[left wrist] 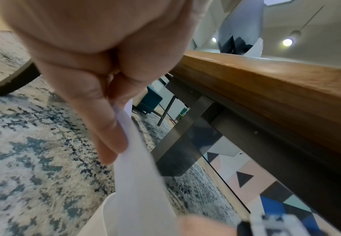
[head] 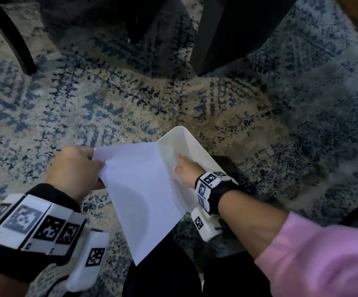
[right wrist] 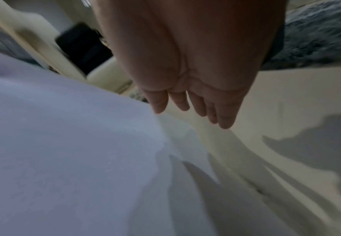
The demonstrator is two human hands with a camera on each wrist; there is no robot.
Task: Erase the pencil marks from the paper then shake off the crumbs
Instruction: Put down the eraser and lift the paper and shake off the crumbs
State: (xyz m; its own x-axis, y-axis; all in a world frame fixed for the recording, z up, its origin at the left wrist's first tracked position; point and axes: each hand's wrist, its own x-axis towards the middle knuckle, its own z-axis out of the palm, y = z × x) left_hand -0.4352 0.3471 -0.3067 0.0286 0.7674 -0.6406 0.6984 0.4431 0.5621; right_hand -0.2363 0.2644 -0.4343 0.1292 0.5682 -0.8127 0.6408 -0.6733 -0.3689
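Note:
A white sheet of paper [head: 143, 189] hangs tilted over a white bin [head: 186, 138] that stands on the rug. My left hand [head: 96, 166] pinches the sheet's upper left edge between thumb and fingers [left wrist: 104, 127]; the paper [left wrist: 139, 183] droops away below them. My right hand [head: 179, 163] is at the sheet's right edge, inside the bin's mouth, fingers [right wrist: 193, 107] straight and together, holding nothing. In the right wrist view the paper [right wrist: 64, 143] lies left of them and the bin wall [right wrist: 286, 95] right. No pencil marks or crumbs show on the sheet. No eraser is in view.
A blue and beige patterned rug [head: 130, 103] covers the floor. Dark table legs [head: 223, 35] and a curved chair leg [head: 13, 37] stand beyond the bin. The wooden table edge [left wrist: 266, 83] runs above on the right. My dark-trousered legs [head: 163, 273] are below the paper.

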